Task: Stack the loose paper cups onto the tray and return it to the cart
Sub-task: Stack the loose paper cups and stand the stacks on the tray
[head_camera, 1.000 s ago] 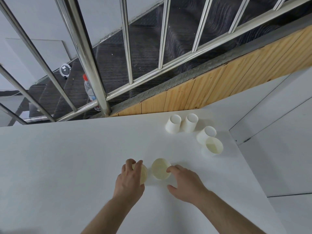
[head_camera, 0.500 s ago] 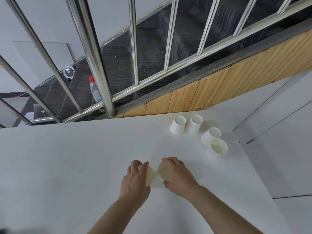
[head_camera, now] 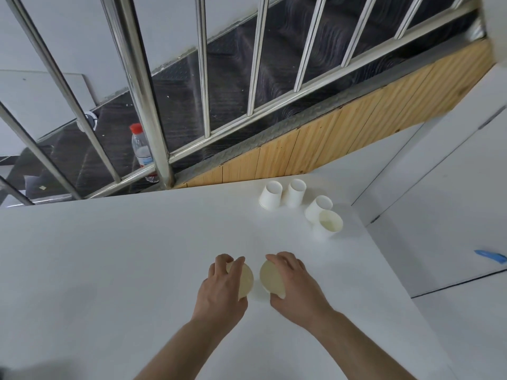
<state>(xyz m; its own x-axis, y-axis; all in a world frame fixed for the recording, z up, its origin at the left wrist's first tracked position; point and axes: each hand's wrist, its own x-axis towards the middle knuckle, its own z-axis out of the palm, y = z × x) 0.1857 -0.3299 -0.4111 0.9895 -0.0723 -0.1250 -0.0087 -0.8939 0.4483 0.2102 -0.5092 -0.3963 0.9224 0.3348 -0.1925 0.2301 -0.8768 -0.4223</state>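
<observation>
Six white paper cups on a white table (head_camera: pixel 109 256). Two near the front, close side by side with cream insides showing: the left cup (head_camera: pixel 245 278) gripped by the left hand (head_camera: pixel 219 292), the right cup (head_camera: pixel 271 278) by the right hand (head_camera: pixel 295 287), both tipped. Four well apart at the far right edge: two upside-down cups (head_camera: pixel 271 198) (head_camera: pixel 295 193) just beside each other, a third upside-down cup (head_camera: pixel 318 208) touching an upright cup (head_camera: pixel 329 223).
</observation>
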